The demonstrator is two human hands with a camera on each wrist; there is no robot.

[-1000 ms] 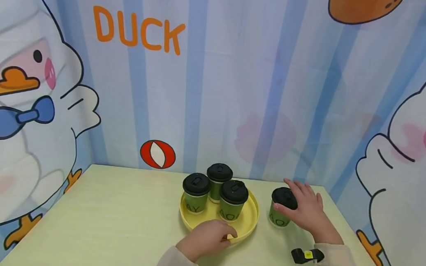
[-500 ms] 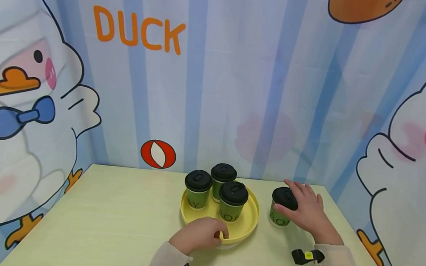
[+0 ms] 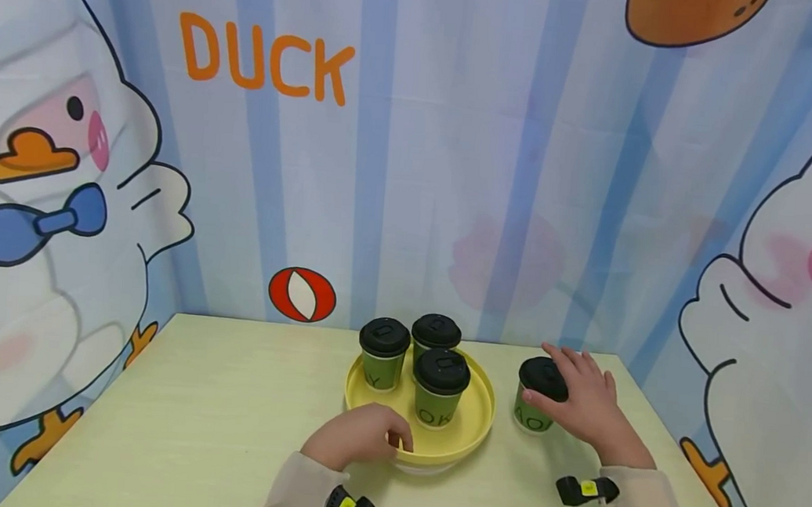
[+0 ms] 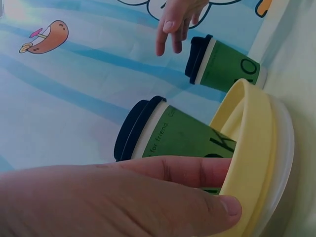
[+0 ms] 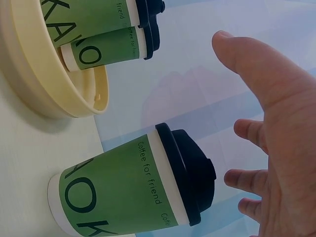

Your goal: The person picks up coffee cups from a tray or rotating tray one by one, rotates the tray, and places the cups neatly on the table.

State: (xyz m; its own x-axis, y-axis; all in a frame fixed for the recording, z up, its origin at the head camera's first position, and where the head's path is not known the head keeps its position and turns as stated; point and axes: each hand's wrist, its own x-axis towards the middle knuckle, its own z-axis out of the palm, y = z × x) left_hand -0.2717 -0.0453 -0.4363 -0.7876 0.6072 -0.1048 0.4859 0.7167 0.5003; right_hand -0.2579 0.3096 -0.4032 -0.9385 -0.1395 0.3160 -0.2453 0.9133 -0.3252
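In the head view my left hand (image 3: 359,436) pinches the near rim of a round yellow tray (image 3: 469,446). The left wrist view shows the thumb outside the rim and fingers inside. Three green paper coffee cups with black lids stand upright on the tray: a front cup (image 3: 437,401), a left cup (image 3: 382,362) and a partly hidden back cup (image 3: 436,333). To the right, another coffee cup (image 3: 533,408) stands on the table. Over its lid my right hand (image 3: 589,404) hovers with fingers spread; the right wrist view (image 5: 286,108) has a gap between fingers and lid.
The pale table (image 3: 226,398) ends at a duck-print curtain (image 3: 426,168) behind and at both sides. Under the tray shows a whitish translucent base (image 4: 286,143).
The tray has turned clockwise as seen from above: its back cups shifted right, the front cup slightly left. My left hand moved left along with the rim. My right hand stayed put.
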